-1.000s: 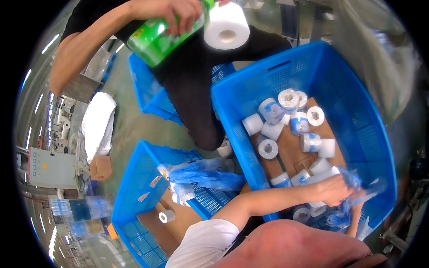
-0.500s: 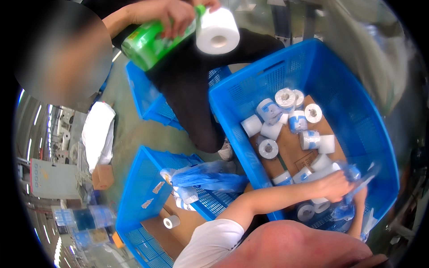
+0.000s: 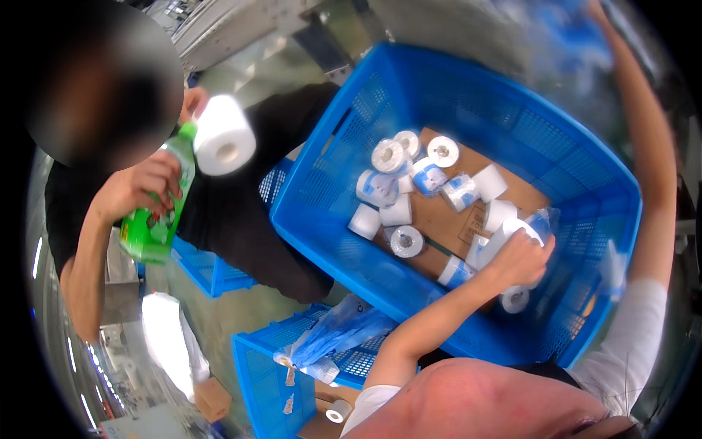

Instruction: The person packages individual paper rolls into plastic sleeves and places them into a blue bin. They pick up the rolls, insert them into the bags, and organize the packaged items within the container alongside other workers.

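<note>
My left hand (image 3: pixel 521 262) reaches into the large blue crate (image 3: pixel 468 73), its fingers closed round a white toilet paper roll (image 3: pixel 504 238). Clear plastic with blue print (image 3: pixel 542 219) lies against that roll. Far out at the upper right, my right hand (image 3: pixel 596 10) is partly cut off by the rim of the picture. A blurred blue plastic bag (image 3: pixel 567 33) hangs at its fingers. Inside the crate, several toilet paper rolls (image 3: pixel 442 151), some in blue-printed wrap, lie on a brown cardboard sheet (image 3: pixel 461 227).
A seated co-worker at the left holds a green bottle (image 3: pixel 157 227) and a large white roll (image 3: pixel 225 139). A smaller blue crate (image 3: pixel 256 373) has blue plastic bags (image 3: pixel 340 333) over its edge and a roll (image 3: pixel 338 411) inside. A cardboard box (image 3: pixel 212 399) stands on the floor.
My right arm has swung out of the large crate to the upper right, with blue plastic. My left hand stays in the crate, now round a roll. The view has turned.
</note>
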Available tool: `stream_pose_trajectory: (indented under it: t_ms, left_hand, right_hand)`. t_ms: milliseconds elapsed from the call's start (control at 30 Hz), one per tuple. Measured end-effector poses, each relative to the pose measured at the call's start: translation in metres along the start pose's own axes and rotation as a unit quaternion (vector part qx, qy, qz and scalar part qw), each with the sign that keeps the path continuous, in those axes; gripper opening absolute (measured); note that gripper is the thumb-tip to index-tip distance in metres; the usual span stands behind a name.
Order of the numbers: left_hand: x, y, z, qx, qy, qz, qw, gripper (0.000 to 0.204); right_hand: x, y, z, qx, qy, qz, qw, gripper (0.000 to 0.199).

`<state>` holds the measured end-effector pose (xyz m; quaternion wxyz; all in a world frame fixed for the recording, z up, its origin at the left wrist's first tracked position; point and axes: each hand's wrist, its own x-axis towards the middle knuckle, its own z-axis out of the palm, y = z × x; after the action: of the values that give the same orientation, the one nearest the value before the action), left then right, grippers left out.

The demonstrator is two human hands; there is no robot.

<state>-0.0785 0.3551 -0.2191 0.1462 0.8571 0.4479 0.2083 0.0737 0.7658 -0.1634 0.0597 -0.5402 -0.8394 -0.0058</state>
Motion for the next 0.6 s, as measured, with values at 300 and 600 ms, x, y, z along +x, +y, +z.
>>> stream_pose_trajectory:
  t_ms: [300,600]
  left_hand:
    - [-0.005,-0.025,0.012,-0.006,0.014,-0.029,0.999,0.047]
    - [-0.016,-0.012,-0.001,0.033,0.021,-0.058,0.998,0.051]
  right_hand:
    - [0.092,-0.053,0.046,0.029,-0.069,0.012,0.997,0.045]
    - [0.140,-0.063,0.046,0.072,-0.062,-0.007,0.995,0.055]
